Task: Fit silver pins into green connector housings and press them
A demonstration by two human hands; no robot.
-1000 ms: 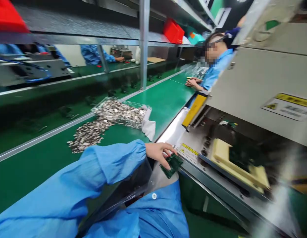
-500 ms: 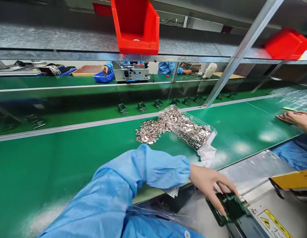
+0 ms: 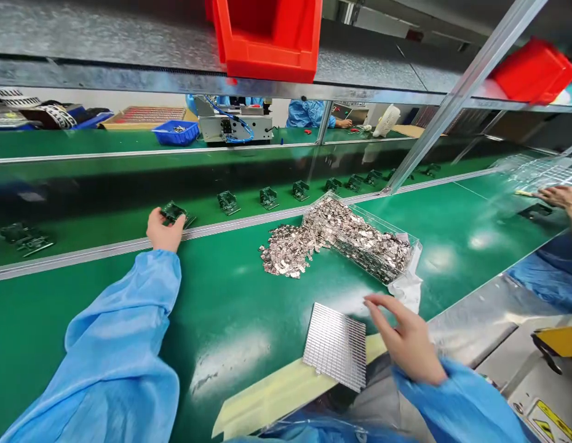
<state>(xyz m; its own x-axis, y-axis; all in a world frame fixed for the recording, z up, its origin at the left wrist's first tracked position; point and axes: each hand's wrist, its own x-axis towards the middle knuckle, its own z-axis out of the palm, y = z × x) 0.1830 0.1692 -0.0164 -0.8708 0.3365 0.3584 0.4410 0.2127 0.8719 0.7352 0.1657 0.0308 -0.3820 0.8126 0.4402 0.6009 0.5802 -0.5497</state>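
My left hand (image 3: 165, 231) is at the conveyor belt's near edge, closed around a dark green circuit board assembly (image 3: 172, 211). My right hand (image 3: 413, 341) hovers low on the right, with thumb and fingertip meeting in a pinch; anything between them is too small to make out. Just left of it lies a silvery ridged metal plate (image 3: 336, 346) in a grid of narrow strips, overlapping a pale yellow strip (image 3: 277, 394) at the bench edge. Beyond it, a heap of small metal pieces (image 3: 288, 251) spills from a tilted clear plastic box (image 3: 360, 237).
Several board assemblies (image 3: 268, 197) line the green belt (image 3: 203, 218) behind a metal rail. A shelf with red bins (image 3: 272, 58) hangs overhead; a slanted metal post (image 3: 456, 101) stands right. A co-worker's hand (image 3: 563, 197) is at far right. White equipment with a warning label (image 3: 551, 421) sits lower right.
My left hand has swung from the lower right, over the equipment, to the belt on the left with a circuit board. My right hand has come into view, and the metal plate is uncovered.
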